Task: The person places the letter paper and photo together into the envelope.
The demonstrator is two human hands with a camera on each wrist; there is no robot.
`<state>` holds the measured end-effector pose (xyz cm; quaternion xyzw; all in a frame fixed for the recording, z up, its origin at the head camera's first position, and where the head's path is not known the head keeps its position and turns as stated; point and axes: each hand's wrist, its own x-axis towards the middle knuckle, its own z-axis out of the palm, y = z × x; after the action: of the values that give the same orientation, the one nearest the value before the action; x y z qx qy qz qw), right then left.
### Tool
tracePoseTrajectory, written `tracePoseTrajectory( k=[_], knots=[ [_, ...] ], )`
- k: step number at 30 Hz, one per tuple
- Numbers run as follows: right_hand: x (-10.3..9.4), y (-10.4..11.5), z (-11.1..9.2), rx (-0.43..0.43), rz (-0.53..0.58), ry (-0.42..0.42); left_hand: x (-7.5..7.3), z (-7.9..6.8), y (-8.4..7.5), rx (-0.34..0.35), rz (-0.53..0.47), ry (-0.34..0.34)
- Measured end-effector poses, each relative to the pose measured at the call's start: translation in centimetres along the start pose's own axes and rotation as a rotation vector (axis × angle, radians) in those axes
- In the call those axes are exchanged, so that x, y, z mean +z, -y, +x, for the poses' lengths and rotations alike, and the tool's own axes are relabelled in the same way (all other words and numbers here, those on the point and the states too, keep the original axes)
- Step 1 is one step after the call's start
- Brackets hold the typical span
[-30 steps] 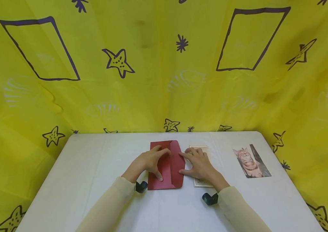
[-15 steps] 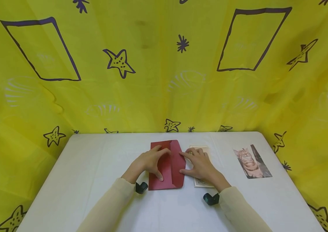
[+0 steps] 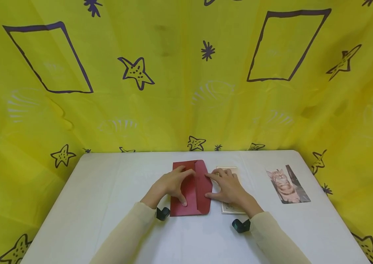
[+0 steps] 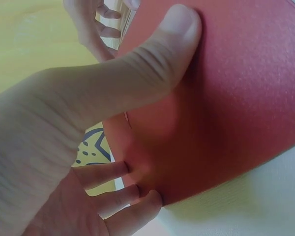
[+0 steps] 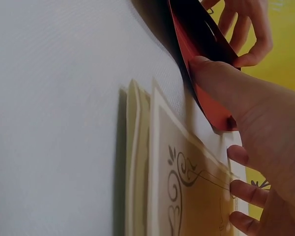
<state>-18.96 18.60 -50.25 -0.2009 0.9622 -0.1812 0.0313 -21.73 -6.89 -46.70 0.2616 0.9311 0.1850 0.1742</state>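
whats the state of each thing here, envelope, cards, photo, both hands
red envelope: flat on table, flap partly lifted
cards: stacked flat beside envelope
cat photo: flat, face up, untouched
left hand: presses envelope down
right hand: rests on cards, thumb under flap edge

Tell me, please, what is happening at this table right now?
A person is working on a red envelope that lies on a white table. The left hand presses down on the envelope's body, thumb and fingers spread over it. The right hand has its thumb at the edge of the envelope's flap, which stands slightly lifted, while its fingers rest on a cream card with dark scrollwork beside the envelope. A cat photo lies apart, further right.
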Motion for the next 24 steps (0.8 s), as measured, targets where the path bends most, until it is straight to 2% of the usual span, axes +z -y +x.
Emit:
tracePoseTrajectory(
  k=[9, 18, 24],
  knots=[
    [-0.5, -0.2, -0.4, 0.017, 0.049, -0.021, 0.0, -0.1, 0.0, -0.003, -0.005, -0.006],
    [-1.2, -1.0, -1.1, 0.014, 0.035, -0.115, 0.1, -0.2, 0.1, 0.002, -0.015, -0.021],
    [-1.8, -1.7, -1.7, 0.035, 0.059, -0.141, 0.1, -0.3, 0.1, -0.001, -0.024, -0.019]
  ],
)
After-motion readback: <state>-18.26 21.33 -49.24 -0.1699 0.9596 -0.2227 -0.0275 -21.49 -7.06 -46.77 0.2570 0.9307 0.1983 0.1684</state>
